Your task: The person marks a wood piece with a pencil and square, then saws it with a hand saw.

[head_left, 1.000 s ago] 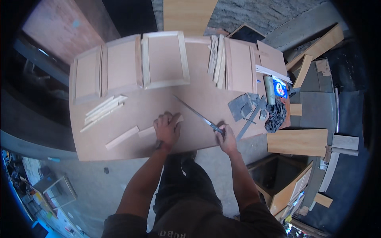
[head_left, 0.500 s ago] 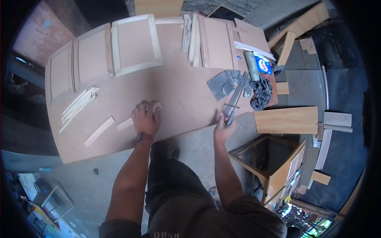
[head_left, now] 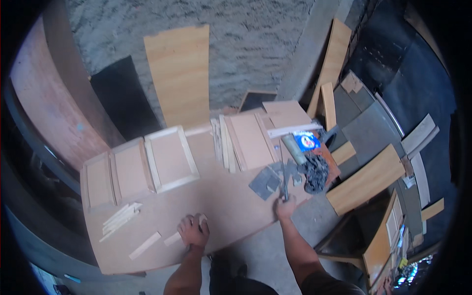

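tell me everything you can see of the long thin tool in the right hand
The long thin tool is slender, straight and dark greyish, its blade metal by the look of it. Its near end sits in the right hand, which hides most of the handle. It points away from the person, across the grey sheets, with its far end left of the greenish-grey roll. Whether it touches the sheets or hovers above them, I can't tell; its edges are too small to make out.

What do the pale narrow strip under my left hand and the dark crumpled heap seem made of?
The pale narrow strip looks like bare wood: light tan, matte, no visible gloss. The dark crumpled heap is probably cloth, dull and loosely folded; fibre unclear.
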`<state>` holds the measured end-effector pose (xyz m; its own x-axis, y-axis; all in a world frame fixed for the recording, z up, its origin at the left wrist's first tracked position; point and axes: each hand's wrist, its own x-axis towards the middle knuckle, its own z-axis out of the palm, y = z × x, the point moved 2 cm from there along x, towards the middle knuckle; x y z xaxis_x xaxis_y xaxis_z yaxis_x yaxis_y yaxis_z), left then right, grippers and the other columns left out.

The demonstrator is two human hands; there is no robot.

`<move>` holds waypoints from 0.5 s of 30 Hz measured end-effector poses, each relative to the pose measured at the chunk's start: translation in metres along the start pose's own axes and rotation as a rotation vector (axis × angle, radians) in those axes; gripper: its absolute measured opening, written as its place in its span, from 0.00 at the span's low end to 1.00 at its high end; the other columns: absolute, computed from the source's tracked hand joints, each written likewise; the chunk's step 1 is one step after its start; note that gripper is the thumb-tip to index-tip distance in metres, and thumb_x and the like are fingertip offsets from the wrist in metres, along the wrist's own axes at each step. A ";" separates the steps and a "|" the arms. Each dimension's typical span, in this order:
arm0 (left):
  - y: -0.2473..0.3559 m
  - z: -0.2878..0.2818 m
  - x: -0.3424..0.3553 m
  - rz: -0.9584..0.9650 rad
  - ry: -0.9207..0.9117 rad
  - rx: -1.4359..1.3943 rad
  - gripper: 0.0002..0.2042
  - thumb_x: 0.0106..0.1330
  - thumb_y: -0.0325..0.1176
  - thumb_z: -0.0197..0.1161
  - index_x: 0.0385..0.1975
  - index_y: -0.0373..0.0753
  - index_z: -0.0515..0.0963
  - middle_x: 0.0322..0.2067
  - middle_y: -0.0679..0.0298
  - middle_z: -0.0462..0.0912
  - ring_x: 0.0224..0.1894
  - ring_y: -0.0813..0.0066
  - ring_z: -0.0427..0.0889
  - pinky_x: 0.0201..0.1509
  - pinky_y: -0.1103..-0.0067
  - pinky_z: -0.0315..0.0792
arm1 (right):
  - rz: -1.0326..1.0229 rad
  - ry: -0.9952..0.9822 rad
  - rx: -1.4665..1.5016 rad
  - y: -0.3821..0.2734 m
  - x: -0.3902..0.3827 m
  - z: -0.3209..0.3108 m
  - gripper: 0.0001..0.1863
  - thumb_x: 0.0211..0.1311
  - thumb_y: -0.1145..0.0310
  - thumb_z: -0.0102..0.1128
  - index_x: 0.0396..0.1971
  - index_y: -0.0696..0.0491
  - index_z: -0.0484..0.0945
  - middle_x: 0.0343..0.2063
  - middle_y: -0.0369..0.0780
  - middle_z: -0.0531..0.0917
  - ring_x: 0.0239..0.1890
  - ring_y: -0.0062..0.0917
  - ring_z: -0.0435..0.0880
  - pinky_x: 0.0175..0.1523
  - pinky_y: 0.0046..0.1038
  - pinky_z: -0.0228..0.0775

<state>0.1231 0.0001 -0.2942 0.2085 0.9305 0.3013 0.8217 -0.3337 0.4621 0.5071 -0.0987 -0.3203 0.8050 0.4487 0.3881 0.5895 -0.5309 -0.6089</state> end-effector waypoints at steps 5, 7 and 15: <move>0.009 -0.004 0.010 -0.046 -0.047 -0.003 0.17 0.66 0.42 0.64 0.53 0.50 0.82 0.47 0.58 0.77 0.53 0.53 0.74 0.63 0.56 0.61 | 0.030 -0.062 -0.025 -0.025 0.018 0.001 0.08 0.51 0.75 0.65 0.30 0.59 0.75 0.35 0.51 0.78 0.42 0.50 0.78 0.49 0.47 0.69; 0.012 -0.002 0.017 -0.069 -0.063 -0.030 0.16 0.65 0.42 0.65 0.52 0.51 0.82 0.45 0.60 0.76 0.51 0.55 0.74 0.62 0.56 0.62 | 0.016 -0.047 -0.055 -0.026 0.019 0.004 0.08 0.52 0.75 0.64 0.30 0.59 0.75 0.35 0.51 0.77 0.42 0.51 0.77 0.49 0.48 0.69; -0.009 -0.002 0.017 -0.069 -0.075 -0.096 0.15 0.64 0.38 0.67 0.50 0.50 0.83 0.47 0.59 0.78 0.54 0.54 0.75 0.58 0.58 0.68 | 0.181 -0.120 -0.137 0.001 0.039 0.025 0.20 0.59 0.69 0.63 0.48 0.65 0.80 0.44 0.57 0.85 0.46 0.46 0.86 0.55 0.43 0.75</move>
<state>0.1183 0.0190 -0.2912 0.1957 0.9591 0.2047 0.7815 -0.2786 0.5582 0.5378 -0.0635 -0.3230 0.8893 0.4151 0.1917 0.4466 -0.6990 -0.5585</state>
